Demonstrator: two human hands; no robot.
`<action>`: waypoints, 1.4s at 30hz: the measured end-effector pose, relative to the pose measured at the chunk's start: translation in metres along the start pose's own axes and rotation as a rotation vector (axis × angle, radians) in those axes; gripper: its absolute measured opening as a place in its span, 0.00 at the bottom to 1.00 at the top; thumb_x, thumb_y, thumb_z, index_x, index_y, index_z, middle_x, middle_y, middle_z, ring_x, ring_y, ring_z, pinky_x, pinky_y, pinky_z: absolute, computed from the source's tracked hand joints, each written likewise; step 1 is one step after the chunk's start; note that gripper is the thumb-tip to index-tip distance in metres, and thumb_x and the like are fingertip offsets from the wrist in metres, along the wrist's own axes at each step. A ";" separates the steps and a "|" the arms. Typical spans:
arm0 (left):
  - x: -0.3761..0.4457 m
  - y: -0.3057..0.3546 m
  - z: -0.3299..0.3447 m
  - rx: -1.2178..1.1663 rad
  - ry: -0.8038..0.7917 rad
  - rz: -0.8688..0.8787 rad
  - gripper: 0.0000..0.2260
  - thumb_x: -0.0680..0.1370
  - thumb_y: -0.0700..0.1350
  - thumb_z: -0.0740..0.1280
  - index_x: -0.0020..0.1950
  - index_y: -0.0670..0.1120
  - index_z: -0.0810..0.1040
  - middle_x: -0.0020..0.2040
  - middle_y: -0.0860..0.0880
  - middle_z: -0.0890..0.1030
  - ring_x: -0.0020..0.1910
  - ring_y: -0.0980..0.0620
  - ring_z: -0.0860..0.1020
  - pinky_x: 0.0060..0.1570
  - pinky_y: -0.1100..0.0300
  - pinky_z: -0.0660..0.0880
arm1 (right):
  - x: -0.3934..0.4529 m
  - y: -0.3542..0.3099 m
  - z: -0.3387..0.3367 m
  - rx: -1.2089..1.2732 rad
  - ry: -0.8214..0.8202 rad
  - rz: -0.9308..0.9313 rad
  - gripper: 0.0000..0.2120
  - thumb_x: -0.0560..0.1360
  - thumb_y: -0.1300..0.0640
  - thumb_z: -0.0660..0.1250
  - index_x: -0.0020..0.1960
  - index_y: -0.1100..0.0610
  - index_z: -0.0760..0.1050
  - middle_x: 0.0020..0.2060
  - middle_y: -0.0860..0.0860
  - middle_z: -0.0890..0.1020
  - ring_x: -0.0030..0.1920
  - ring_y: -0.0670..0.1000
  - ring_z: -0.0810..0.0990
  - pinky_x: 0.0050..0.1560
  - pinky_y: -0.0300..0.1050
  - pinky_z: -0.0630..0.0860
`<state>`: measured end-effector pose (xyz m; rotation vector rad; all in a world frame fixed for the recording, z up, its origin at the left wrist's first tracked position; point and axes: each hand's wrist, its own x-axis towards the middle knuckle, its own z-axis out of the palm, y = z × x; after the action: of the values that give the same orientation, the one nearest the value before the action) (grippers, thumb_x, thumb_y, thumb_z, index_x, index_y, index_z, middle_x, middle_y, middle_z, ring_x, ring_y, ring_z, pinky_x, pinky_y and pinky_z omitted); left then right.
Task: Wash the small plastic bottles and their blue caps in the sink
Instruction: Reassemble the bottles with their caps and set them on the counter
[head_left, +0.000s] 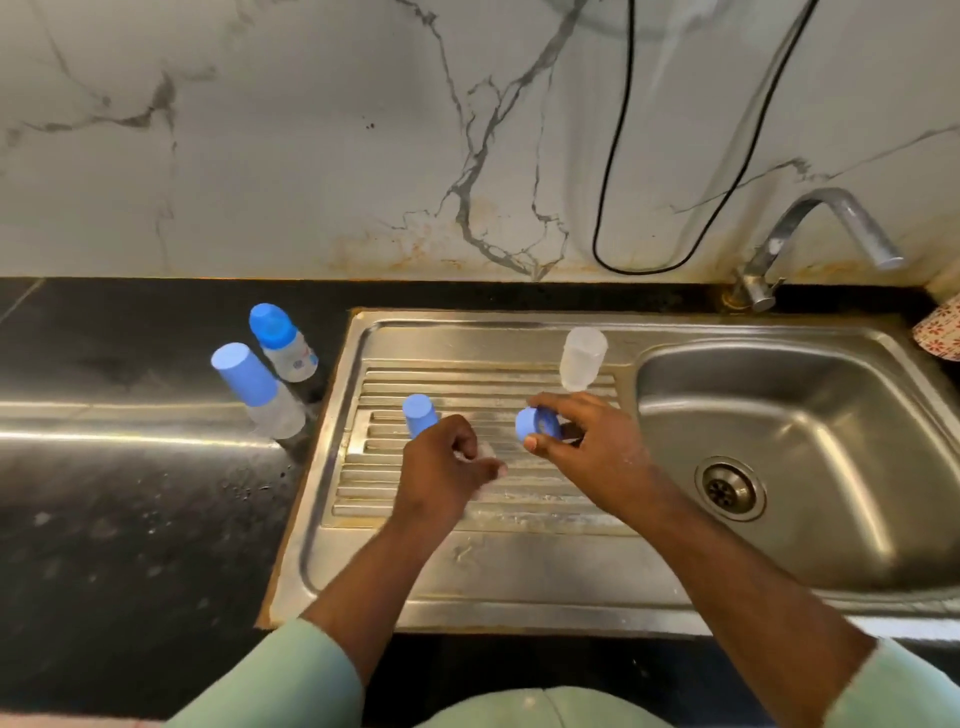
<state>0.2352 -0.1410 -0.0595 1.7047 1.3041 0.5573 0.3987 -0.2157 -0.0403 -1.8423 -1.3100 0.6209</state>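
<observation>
A blue ring cap (537, 425) is pinched by the right hand (587, 441) over the drainboard (519, 519). Something clear and blurred is held in the curled left hand (441, 467).

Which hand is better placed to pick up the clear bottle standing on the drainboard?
Probably the right hand: it is just in front of the clear bottle, though it pinches a blue ring cap. The left hand is farther away, beside the blue cap.

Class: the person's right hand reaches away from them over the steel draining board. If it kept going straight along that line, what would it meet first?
Probably the clear plastic bottle body standing just beyond the right hand, which pinches a blue ring cap. Depth is unclear, so the hand might pass beside it.
</observation>
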 end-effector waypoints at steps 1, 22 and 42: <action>-0.002 -0.002 -0.004 -0.018 0.010 -0.002 0.20 0.64 0.38 0.81 0.34 0.47 0.68 0.32 0.52 0.75 0.32 0.52 0.72 0.33 0.57 0.74 | -0.001 -0.008 0.007 0.029 -0.019 -0.017 0.18 0.71 0.57 0.75 0.61 0.50 0.79 0.51 0.43 0.78 0.50 0.46 0.80 0.55 0.38 0.78; -0.024 -0.034 -0.094 -0.413 -0.107 0.054 0.15 0.76 0.34 0.71 0.54 0.46 0.69 0.44 0.49 0.86 0.44 0.52 0.84 0.46 0.65 0.80 | -0.010 -0.055 0.081 0.282 -0.173 0.065 0.25 0.67 0.66 0.77 0.60 0.49 0.79 0.56 0.47 0.82 0.53 0.45 0.83 0.56 0.42 0.80; -0.002 -0.045 -0.114 0.139 -0.135 0.661 0.24 0.75 0.34 0.72 0.58 0.57 0.64 0.49 0.50 0.83 0.49 0.55 0.81 0.53 0.55 0.80 | -0.014 -0.059 0.119 0.013 0.017 -0.086 0.31 0.68 0.65 0.77 0.68 0.49 0.73 0.57 0.35 0.76 0.56 0.28 0.74 0.55 0.23 0.69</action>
<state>0.1222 -0.0975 -0.0398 2.2537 0.6746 0.7172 0.2716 -0.1816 -0.0621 -1.7672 -1.3634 0.5654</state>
